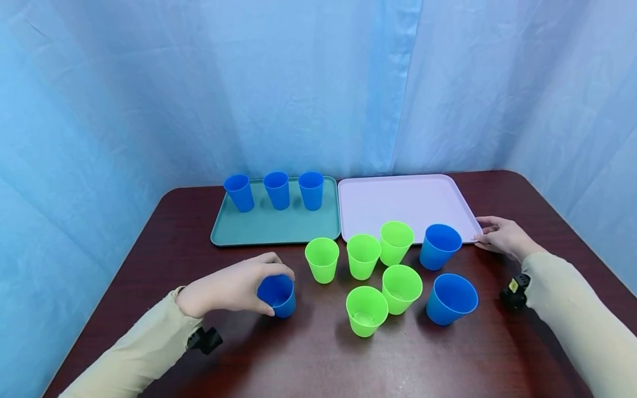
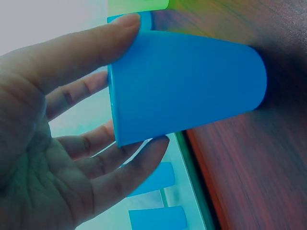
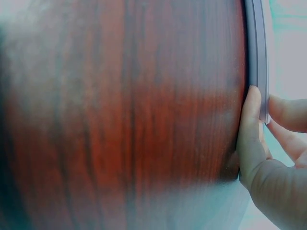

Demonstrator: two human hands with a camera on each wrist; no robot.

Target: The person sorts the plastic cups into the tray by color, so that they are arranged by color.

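On the near left of the table [image 1: 318,359], the left hand [image 1: 231,287] has thumb and fingers curled around a blue cup [image 1: 278,297] standing upright. Far right, the right hand [image 1: 502,236] pinches the pale tray's [image 1: 398,202] corner — five green cups [image 1: 368,265] between them.

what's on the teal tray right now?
Three blue cups stand upright in a row along the back edge of the teal tray. What lies inside them is hidden by their walls. The rest of the tray shows bare.

Blue cup [image 1: 278,297] upright on table, gripped; lilac tray [image 1: 405,204] flat, near corner pinched
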